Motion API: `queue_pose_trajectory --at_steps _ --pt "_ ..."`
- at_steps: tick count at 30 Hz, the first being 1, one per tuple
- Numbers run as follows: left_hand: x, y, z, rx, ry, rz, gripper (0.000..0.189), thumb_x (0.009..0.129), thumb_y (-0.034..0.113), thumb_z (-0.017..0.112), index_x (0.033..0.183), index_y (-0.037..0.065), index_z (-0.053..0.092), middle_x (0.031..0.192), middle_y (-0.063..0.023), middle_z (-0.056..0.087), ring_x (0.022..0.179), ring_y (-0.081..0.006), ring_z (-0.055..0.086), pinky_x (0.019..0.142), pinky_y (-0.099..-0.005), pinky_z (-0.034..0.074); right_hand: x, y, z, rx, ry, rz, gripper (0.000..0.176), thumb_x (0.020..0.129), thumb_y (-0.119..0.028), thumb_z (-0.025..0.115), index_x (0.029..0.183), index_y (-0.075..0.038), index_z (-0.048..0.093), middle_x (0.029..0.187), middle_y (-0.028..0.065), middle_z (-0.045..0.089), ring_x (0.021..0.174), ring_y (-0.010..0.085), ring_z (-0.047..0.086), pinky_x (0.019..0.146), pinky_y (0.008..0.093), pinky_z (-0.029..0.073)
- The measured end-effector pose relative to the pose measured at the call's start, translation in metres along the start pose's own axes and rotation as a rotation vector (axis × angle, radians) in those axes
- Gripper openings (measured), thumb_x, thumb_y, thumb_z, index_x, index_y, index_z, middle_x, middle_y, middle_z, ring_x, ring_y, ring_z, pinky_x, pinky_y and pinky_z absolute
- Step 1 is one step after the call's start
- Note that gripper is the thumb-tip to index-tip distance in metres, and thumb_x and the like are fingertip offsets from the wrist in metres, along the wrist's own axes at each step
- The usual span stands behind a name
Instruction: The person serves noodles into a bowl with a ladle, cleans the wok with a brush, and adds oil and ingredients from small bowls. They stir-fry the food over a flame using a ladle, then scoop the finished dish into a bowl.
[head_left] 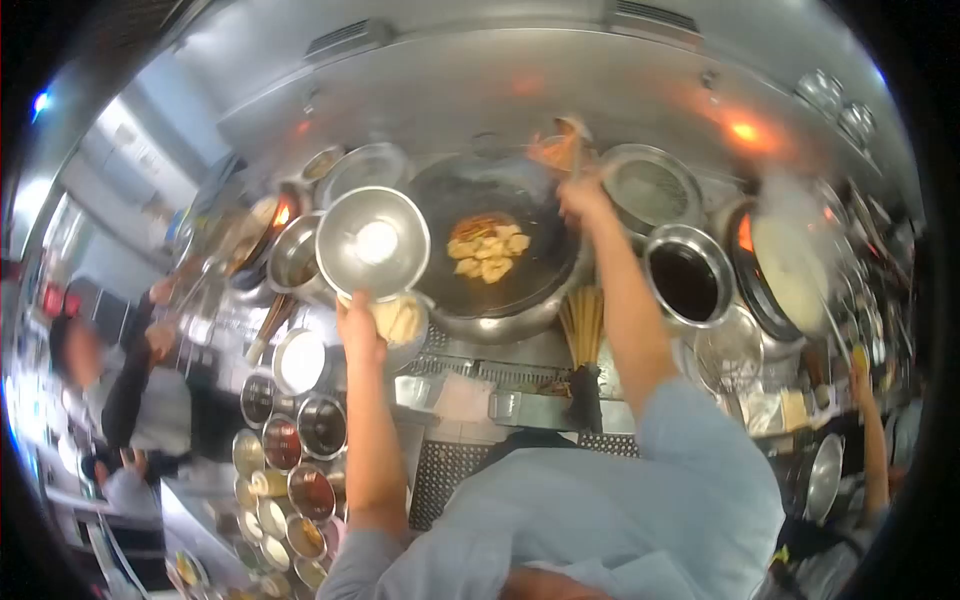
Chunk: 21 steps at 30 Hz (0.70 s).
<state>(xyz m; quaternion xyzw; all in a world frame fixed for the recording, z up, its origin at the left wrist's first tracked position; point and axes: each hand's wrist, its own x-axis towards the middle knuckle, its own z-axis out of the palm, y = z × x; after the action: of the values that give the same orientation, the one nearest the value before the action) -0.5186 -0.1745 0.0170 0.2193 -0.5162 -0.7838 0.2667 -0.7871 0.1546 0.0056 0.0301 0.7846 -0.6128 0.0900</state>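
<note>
My left hand (360, 330) grips the rim of a shiny metal bowl (373, 225), tilted up at the left side of a large dark wok (450, 185). Pale yellow pieces (488, 248) lie in the middle of the wok, with browner strips at their upper edge. My right hand (583, 197), blurred, is closed round the handle of a ladle (572, 127) at the wok's upper right. The ladle's head overlaps an orange-coloured heap (553, 152) beyond the wok. Just right of my left hand sits a pale yellow, folded-looking thing (398, 318).
A pot of dark liquid (689, 277) and a wide round pan (652, 190) stand on the right. Farther right, a steaming wok (790, 265) sits by a flame. Several sauce containers (282, 442) line the left. A bamboo brush (583, 325) leans in front. People work on both sides.
</note>
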Motion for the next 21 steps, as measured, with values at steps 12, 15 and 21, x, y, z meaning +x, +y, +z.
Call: queue_pose_trajectory --at_steps 12,15,21 --pt "-0.374 -0.044 -0.266 -0.441 1.363 0.099 0.033 0.089 0.017 0.053 0.118 0.001 0.052 0.101 -0.0151 0.064 0.083 -0.0279 0.067 0.071 -0.0417 0.057 0.062 -0.082 0.04 -0.585 -0.101 -0.29 0.049 0.088 -0.04 0.058 0.114 0.002 0.06 0.105 0.0141 0.067 0.093 0.0316 0.063 0.083 0.0404 0.048" --pt "-0.466 -0.068 -0.314 -0.606 1.574 0.266 0.035 0.09 0.026 0.054 0.114 0.0 0.052 0.1 -0.0185 0.065 0.087 -0.0321 0.068 0.075 -0.0505 0.057 0.089 -0.026 0.077 -0.625 0.328 -0.479 0.047 0.086 -0.04 0.061 0.106 0.002 0.065 0.102 0.0142 0.068 0.091 0.0303 0.062 0.079 0.0407 0.048" --pt "-0.556 -0.059 -0.444 -0.57 1.501 0.447 0.05 0.099 0.044 0.042 0.122 0.0 0.046 0.115 -0.0149 0.06 0.101 -0.0329 0.063 0.088 -0.051 0.052 -0.064 -0.024 0.136 0.45 -0.197 -0.079 0.022 0.091 -0.024 0.06 0.076 -0.012 0.048 0.059 -0.0036 0.04 0.047 0.0091 0.038 0.041 0.0243 0.029"
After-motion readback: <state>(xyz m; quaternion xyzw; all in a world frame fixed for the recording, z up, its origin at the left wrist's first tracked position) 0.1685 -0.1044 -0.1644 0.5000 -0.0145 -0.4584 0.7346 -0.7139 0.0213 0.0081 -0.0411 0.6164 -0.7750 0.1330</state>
